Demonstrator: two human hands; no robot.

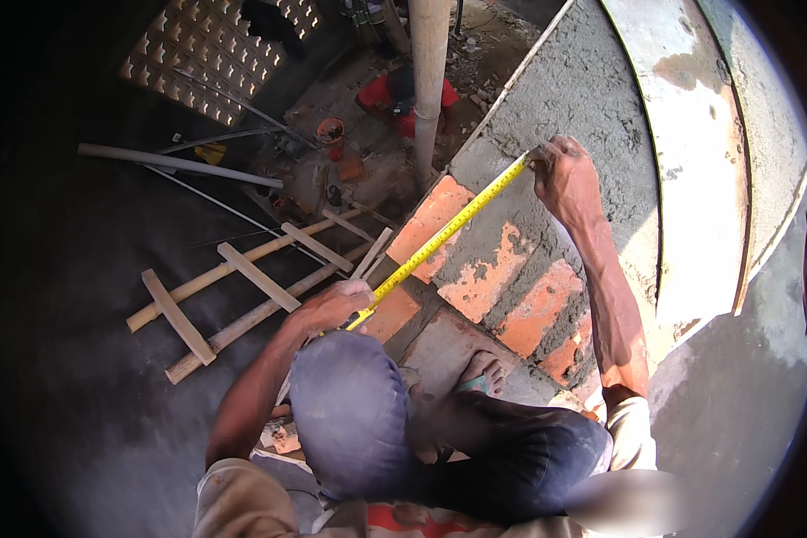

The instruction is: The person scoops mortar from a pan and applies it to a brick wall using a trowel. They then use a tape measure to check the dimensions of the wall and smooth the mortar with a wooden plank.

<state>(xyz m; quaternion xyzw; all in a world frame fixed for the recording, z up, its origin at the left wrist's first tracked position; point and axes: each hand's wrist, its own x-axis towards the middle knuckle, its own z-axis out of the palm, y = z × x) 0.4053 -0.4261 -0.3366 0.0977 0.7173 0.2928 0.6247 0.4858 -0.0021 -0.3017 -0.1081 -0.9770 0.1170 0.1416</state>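
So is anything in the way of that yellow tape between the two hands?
Nothing visible blocks it. The yellow measuring tape runs straight from the left hand to the right hand, above the orange bricks and grey mortar. Both hands already hold it, one at each end.

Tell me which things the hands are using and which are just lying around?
In use:
- yellow tape measure, stretched between left hand and right hand
- mortar-covered orange brick wall under the tape

Lying about:
- wooden ladder on the ground
- grey pipe
- small orange bucket
- upright pale pole
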